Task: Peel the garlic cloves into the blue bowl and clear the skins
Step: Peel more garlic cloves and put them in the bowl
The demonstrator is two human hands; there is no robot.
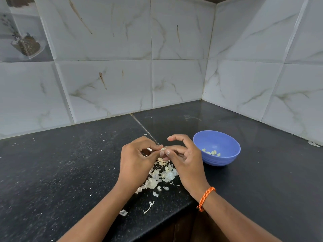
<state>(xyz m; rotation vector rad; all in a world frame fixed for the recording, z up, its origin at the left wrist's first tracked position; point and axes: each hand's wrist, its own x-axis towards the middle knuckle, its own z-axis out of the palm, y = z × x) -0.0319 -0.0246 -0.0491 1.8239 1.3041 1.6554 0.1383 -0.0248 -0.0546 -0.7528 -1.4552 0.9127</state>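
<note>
Black counter (70,163) runs into a tiled corner w/ marbled wall tiles (111,81) behind and to the right; its front edge cuts diagonally across the bottom of the view.

Blue bowl (225,155) sits on the counter toward the right wall, just beside the right hand, w/ a few peeled cloves (212,152) lying in its bottom.

Left hand (134,159) and right hand (185,156) meet above the counter, near the front edge. Both pinch one small garlic clove (162,149) between thumb and fingertips; right index finger is lifted and curled clear of it. How much skin is left on the clove: can't tell, too small and half hidden.

Skins (162,177) lie heaped on the counter right under the hands, w/ loose strips scattered out toward the front edge. Orange braided band (206,198) on the right wrist.

Risks, as I judge: clove is tiny and probably slick, so a hard pull on the skin could pop it out onto the counter or over the front edge rather than into the bowl. Strays near the front edge could get brushed off by a forearm, making the clear-up harder. Skin bits may also stick to fingers and drop into the bowl w/ the clove.
</note>
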